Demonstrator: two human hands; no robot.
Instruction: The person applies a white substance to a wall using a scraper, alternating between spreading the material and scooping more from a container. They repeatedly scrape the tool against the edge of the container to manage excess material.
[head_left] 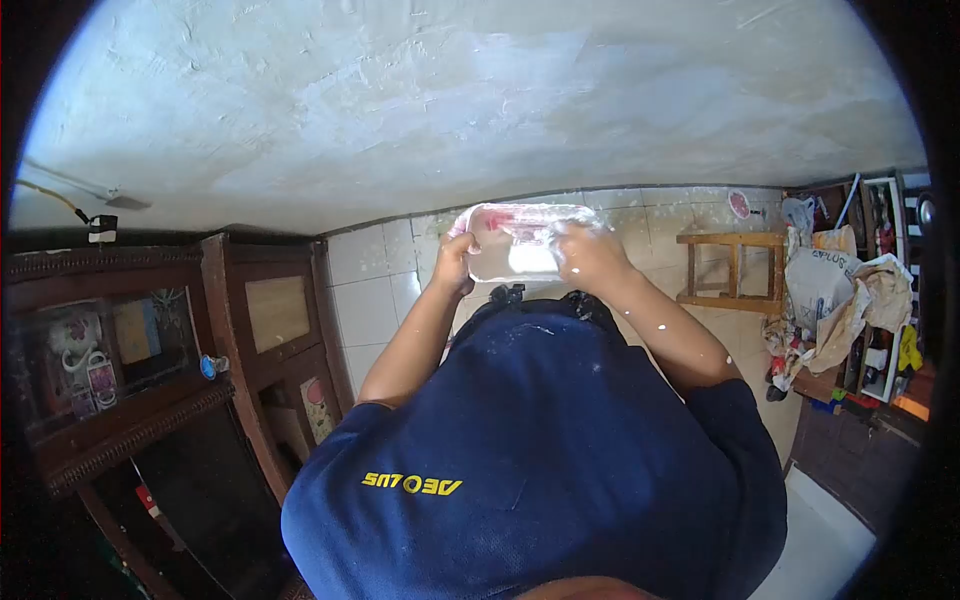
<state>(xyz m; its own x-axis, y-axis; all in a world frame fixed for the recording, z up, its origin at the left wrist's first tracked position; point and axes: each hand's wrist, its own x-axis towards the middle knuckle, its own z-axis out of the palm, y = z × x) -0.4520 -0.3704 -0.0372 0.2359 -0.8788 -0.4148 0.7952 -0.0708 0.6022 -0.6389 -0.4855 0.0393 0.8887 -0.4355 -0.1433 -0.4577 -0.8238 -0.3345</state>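
My left hand [455,262] is closed on the left side of a shallow, clear-looking plastic tray [490,262], thumb over its rim. A white paste [533,259] lies in the tray, and pinkish-red marks show near its far edge. My right hand [592,260] is at the tray's right end, fingers curled and smeared with white. What those fingers grip, if anything, is hidden. White specks dot my right forearm. The tray is held up in front of my body, near a wall [480,110] with patchy pale coating.
Dark wooden cabinets [215,300] stand on the left. A wooden stool [733,272] is on the tiled floor [375,330] to the right. Beyond it, a cluttered shelf holds torn paper sacks [825,285]. A cable with a black plug [102,229] hangs by the wall at left.
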